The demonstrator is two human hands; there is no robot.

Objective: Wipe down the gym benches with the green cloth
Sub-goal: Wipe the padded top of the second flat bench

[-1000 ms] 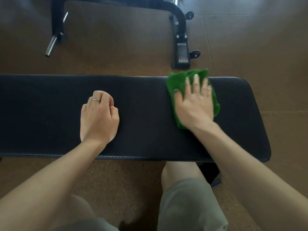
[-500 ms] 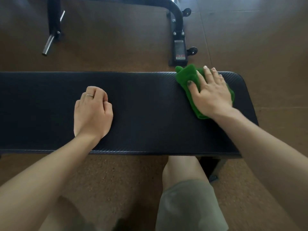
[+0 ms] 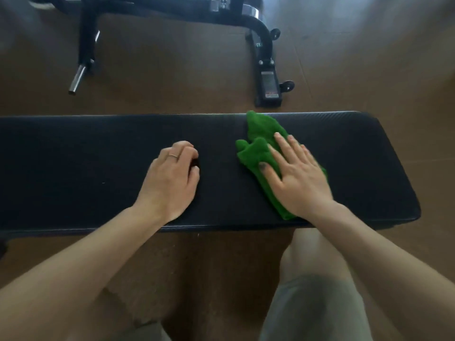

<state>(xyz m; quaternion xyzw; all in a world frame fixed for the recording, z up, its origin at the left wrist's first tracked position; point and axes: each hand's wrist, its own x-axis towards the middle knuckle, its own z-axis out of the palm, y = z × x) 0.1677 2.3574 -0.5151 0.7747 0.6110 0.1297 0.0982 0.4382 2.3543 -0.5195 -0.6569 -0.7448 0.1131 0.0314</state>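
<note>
the right hand (image 3: 299, 179) lies flat, palm down, on the green cloth (image 3: 256, 153), fingers spread and straight, pressing it onto the black bench pad (image 3: 73, 156) rather than gripping it. the cloth is bunched and stretches diagonally: a crumpled end sticks out past the fingertips toward the pad's far edge, a fold bulges beside the thumb, and a narrow tail shows below the heel of the palm near the pad's near edge. a sliver of green also peeks out on the little-finger side.

the left hand (image 3: 170, 183) rests on the bare pad just beside the cloth but apart from it, fingers curled under into a loose fist, holding nothing that can be seen; a thin ring (image 3: 173, 156) sits on one finger.

beyond the fingertips, on the brown floor (image 3: 172, 77), stands the black frame (image 3: 267, 80) of another piece of gym equipment, with a chrome peg (image 3: 76, 80) at its left. no containers are in sight. a bare knee (image 3: 310, 252) shows under the right forearm.
</note>
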